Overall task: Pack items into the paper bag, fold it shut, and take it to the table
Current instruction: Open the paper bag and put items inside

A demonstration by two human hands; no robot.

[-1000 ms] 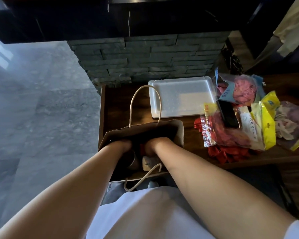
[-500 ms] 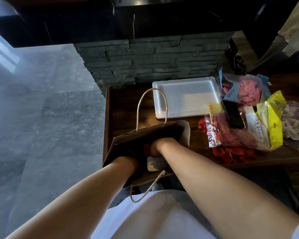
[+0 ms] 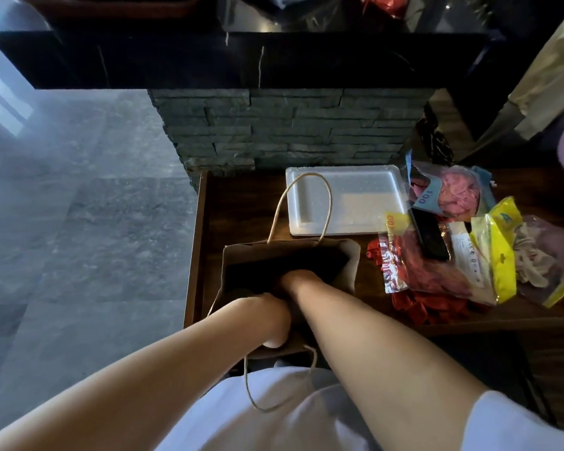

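- Paper bag (image 3: pixel 238 265) stands open-mouthed at the front left of the dark wooden table (image 3: pixel 241 203); it is our landmark.
- Both hands are down inside the bag. Left hand (image 3: pixel 275 317) is at the near rim, right hand (image 3: pixel 295 279) deeper in the dark interior. We cannot tell how far either hand is open, or what it holds; the fingers are hidden.
- Risk: the bag sits close to the table's near edge, its near handle (image 3: pixel 274 382) hanging off toward the person. We judge that pressing on that side could tip the bag off the table.
- Risk: two forearms fill the mouth; pulling out fast could crease or tear the rim, which would spoil the fold.
- Risk: bag contents are unseen, so we cannot confirm packing is finished.
- Just behind the bag: a white foam tray (image 3: pixel 342 200), with the far handle (image 3: pixel 303 206) arching over it.
- Right of the bag: a heap of balloon packets (image 3: pixel 450 255), with loose red balloons (image 3: pixel 417 307) beneath.
- Behind the bag: a grey stacked-stone wall (image 3: pixel 290 131) under a black ledge (image 3: pixel 241 60).
- Left of the bag: grey stone floor (image 3: pixel 79 239).
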